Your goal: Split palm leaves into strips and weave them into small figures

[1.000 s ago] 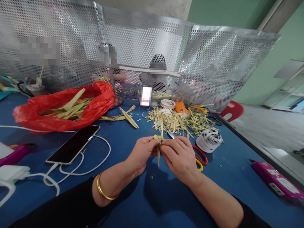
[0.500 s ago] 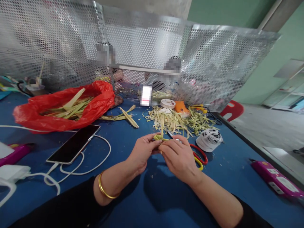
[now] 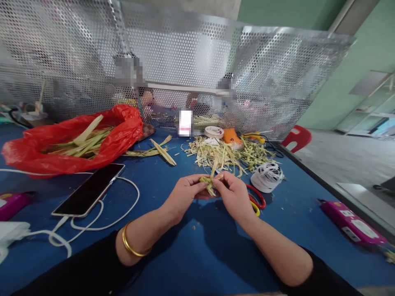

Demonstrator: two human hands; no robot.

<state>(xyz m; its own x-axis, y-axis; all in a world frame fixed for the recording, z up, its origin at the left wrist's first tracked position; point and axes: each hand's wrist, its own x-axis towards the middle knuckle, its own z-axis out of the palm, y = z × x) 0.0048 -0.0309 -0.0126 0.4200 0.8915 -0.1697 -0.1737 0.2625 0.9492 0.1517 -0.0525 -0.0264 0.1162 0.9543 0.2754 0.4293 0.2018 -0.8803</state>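
Between my two hands is a small piece of folded, woven pale-green leaf strips (image 3: 210,185), with one strip sticking up from it. My left hand (image 3: 185,193) pinches its left side between thumb and fingers. Thumb and fingers of my right hand (image 3: 236,195) are closed on its right side. Just beyond my right hand lie scissors (image 3: 257,197) with red and yellow handles, partly hidden by that hand. Farther back is a heap of shredded leaf strips (image 3: 216,152), and a roll of white cord (image 3: 268,177) stands to the right.
A red plastic bag (image 3: 74,164) of dry leaves lies at left, near a phone (image 3: 89,191) on a white cable. Loose husks (image 3: 163,152) lie mid-table. Behind the heap are a tape roll (image 3: 214,131) and an orange packet (image 3: 231,136). A perforated metal screen (image 3: 175,49) stands at the back.
My right hand has turned, bringing its thumb to the front of the piece, and more of the folded strips shows now. The whole view has shifted slightly.
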